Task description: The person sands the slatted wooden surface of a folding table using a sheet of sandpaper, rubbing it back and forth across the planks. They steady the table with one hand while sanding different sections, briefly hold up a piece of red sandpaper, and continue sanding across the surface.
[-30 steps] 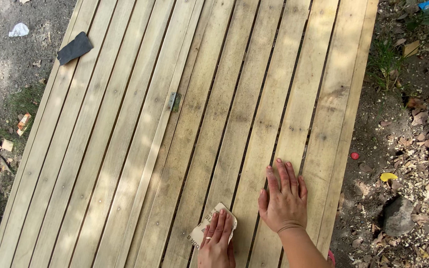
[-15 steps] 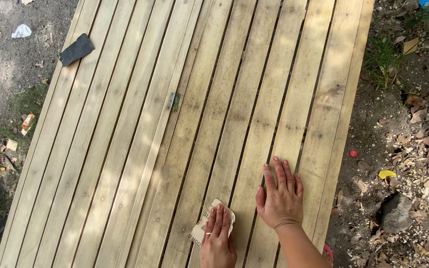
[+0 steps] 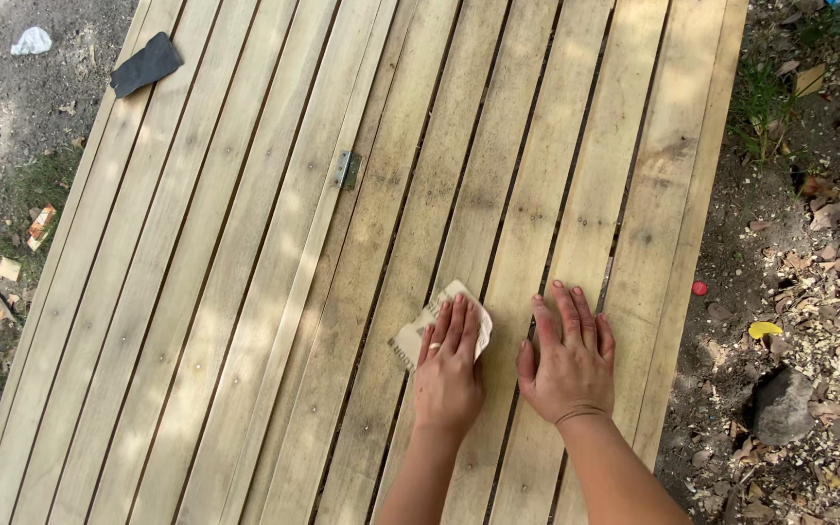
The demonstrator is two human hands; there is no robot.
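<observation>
Sheet of sandpaper (image 3: 418,340) flat on the slatted wooden panel (image 3: 245,292), near its lower middle, spanning a gap between two slats. Left hand (image 3: 449,374) pressed palm-down on top, fingers straight and together, spread flat rather than curled; no pinch, only downward pressure. Ring on one finger. Right hand (image 3: 566,365) just beside, flat on bare wood, fingers extended and slightly fanned, holding nothing.

Handling, as judged: paper thin, light, limp, gritty on the working face; likely to crumple or slide out if pressure eases. Best controlled by a flat palm over its middle, or by pinching a free corner at the lower left edge to lift. Panel stiff, heavy, rough.

Small metal hinge (image 3: 347,168) up the panel; dark flat pad (image 3: 146,64) at the far left corner. Wood shavings (image 3: 828,321) on the ground to the right.

Versus half a second ago: left hand and paper higher up the slats; right hand much the same place.
</observation>
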